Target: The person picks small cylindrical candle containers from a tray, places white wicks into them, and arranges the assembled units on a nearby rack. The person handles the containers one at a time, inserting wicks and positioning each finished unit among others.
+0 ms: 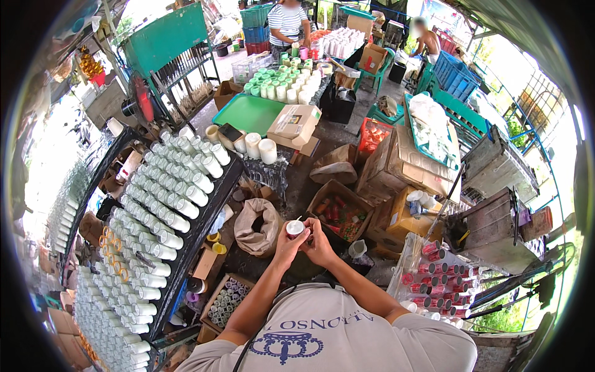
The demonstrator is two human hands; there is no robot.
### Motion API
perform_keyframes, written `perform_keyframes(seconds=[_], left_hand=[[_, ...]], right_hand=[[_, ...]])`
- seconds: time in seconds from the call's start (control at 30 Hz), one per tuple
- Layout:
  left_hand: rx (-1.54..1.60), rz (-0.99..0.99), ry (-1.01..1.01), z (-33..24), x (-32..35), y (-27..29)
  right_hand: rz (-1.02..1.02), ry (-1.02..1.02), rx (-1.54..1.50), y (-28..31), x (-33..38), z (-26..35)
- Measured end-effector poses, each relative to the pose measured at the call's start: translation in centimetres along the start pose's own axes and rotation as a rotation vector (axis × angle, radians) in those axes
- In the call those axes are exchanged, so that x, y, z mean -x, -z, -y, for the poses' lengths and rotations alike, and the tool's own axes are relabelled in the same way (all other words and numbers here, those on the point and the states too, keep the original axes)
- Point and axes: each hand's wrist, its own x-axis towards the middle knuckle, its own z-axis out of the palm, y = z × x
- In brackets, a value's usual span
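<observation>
In front of my chest, my left hand is closed round a small round candle with a white top and a dark red side. A thin pale wick rises from the candle, close to its rim. Against the right side of the candle, my right hand is closed, its fingers bent round the dark red part. Its fingertips are partly hidden. Just left of my hands, on the floor, stands an open pale sack.
On my left, a long dark-edged table carries rows of white-filled glass cups. Red cups stand at my right. Ahead are an open carton, a green tray and green and white candles. Two people are farther off.
</observation>
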Motion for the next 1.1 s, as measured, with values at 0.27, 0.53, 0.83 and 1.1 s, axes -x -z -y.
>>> perform_keyframes(seconds=[0.27,0.53,0.83,1.1], left_hand=[[0.017,-0.010,0.032,0.5,0.3,0.2],[0.015,-0.027,0.037,0.7,0.7,0.0],[-0.012,-0.059,0.084,0.8,1.4,-0.1],[-0.005,-0.091,0.013,1.4,1.2,-0.1]], right_hand=[[0.080,-0.038,-0.047,0.7,-0.1,0.8],[0.119,-0.027,-0.110,0.8,0.0,0.4],[0.187,-0.075,-0.139,1.2,0.2,-0.2],[0.116,0.075,0.115,0.3,0.8,-0.6]])
